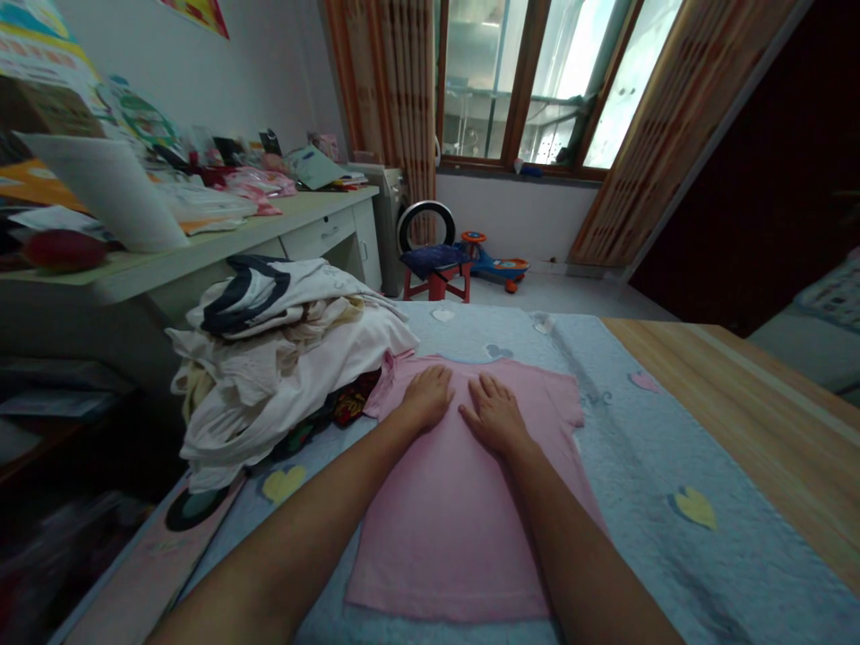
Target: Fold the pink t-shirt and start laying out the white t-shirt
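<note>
A pink short-sleeved T-shirt (450, 528) lies spread out on a light blue cloth (645, 466) patterned with hearts, its neckline at the far end. My left hand (428, 397) rests on the upper left of the shirt, fingers stretched forward and close together. On the upper middle lies my right hand (497, 414), palm down with the fingers spread and the thumb apart. Neither hand grips the fabric. My right forearm covers part of the shirt's right side.
A heap of clothes (288, 349) stands at the left, beside the shirt's left sleeve. Beyond it is a cluttered desk (302, 218). A red stool (436, 285) with dark cloth and a blue ride-on toy (494, 262) stand past the far edge. Bare wooden board (739, 394) shows at right.
</note>
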A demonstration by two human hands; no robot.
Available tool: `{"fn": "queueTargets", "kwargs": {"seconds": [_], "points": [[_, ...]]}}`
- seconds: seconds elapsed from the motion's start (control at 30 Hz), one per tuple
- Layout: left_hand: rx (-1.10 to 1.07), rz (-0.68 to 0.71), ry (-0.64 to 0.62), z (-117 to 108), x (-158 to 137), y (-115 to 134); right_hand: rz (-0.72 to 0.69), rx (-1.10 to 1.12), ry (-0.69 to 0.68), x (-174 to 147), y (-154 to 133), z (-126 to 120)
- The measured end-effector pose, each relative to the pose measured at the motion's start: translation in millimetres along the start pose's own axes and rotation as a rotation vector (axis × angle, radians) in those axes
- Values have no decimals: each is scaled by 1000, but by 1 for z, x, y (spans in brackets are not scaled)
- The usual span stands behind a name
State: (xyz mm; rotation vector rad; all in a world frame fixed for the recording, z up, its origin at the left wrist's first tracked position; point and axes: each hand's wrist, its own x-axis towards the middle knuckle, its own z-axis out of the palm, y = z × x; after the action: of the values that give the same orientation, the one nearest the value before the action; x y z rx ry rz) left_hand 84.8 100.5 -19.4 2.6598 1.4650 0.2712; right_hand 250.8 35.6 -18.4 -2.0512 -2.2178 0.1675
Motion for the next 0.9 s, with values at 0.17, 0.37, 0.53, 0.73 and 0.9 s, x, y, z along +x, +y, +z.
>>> {"fn": "queueTargets", "kwargs": {"seconds": [0.17,0.37,0.53,0.73,0.9], "points": [[21,-101,68,14,21,-11,-6,4,8,0,1,-1],[36,-149,88,24,21,-16,1,22,49,4,10,-3],[26,-166,89,24,20,-14,72,2,57,7,16,1],[-9,-202,60,25,22,-14,110,-34,41,9,14,-1],[-25,-210,49,23,22,-13,133,-34,19,19,13,-18]]}}
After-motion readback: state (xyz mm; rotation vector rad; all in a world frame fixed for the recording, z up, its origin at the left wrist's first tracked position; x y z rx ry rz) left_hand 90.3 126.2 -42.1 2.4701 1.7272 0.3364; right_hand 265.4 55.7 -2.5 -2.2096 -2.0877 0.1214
